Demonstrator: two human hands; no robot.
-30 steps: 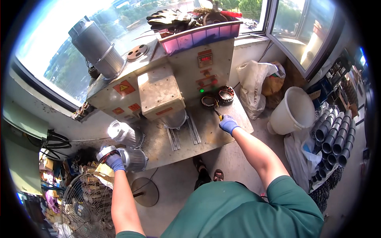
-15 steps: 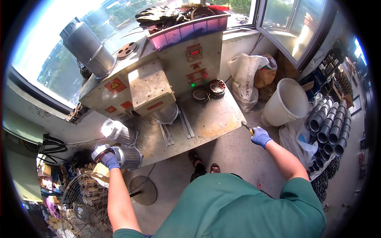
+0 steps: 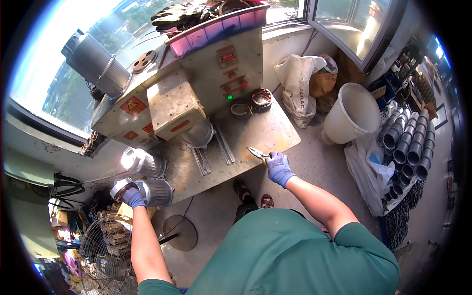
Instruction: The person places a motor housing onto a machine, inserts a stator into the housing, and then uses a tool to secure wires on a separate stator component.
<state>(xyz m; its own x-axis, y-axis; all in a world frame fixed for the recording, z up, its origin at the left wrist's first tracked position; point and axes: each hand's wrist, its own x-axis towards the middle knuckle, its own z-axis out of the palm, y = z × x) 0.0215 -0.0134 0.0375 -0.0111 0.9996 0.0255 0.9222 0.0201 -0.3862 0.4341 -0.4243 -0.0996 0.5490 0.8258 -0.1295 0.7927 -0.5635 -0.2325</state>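
Note:
My left hand (image 3: 132,196), in a blue-grey glove, is closed at the round open end of a silvery finned motor housing (image 3: 157,192). That housing lies on its side at the table's left corner, and its opening is partly covered by my fingers. Just behind it lies a second motor housing (image 3: 142,162), brightly sunlit at its end. My right hand (image 3: 280,168), gloved alike, grips a pair of pliers (image 3: 257,153) by the handles, with the metal jaws pointing left over the table's front edge. Whether the jaws are apart is too small to tell.
On the metal table (image 3: 268,132) stands a machine with a boxy head (image 3: 175,105) above another housing (image 3: 200,135); rails (image 3: 224,145) run beside it. Two wound coil rings (image 3: 261,100) sit farther right. A white bucket (image 3: 351,113), dark tubes (image 3: 405,142) and a fan (image 3: 105,250) surround the workplace.
My right hand has swung left with the pliers, from beyond the table's right corner to its front edge. My left hand stays at the motor housing. The view has shifted slightly.

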